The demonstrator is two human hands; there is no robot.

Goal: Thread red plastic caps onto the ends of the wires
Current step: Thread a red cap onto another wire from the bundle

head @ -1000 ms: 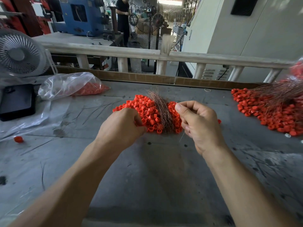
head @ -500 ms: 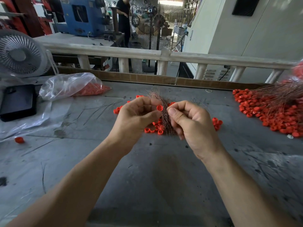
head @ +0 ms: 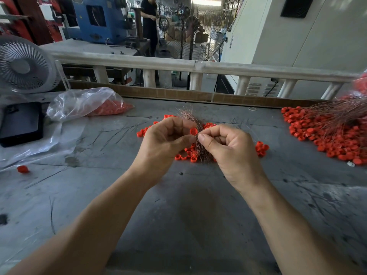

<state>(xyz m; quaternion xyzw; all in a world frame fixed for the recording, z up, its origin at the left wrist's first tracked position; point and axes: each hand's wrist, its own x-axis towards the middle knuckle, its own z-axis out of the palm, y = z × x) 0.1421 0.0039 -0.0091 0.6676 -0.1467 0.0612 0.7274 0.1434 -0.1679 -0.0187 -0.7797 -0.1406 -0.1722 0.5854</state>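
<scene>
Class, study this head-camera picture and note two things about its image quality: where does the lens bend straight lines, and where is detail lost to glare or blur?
Head view: the white railing bows upward, typical wide-angle distortion; the ceiling light at top is blown out; the red pile at the right edge is blurred; the red cap between the fingertips stays sharp.

Near half of the table (head: pixel 178 225) is lying bare w/ room for a hand. Loose caps (head: pixel 186 153) and a wire bundle (head: pixel 190 118) are crowding the centre. Far left, a plastic bag (head: pixel 83 102) and fan (head: pixel 23 64) are blocking; far right, a cap heap (head: pixel 325 135) w/ wires is filling the edge.
</scene>
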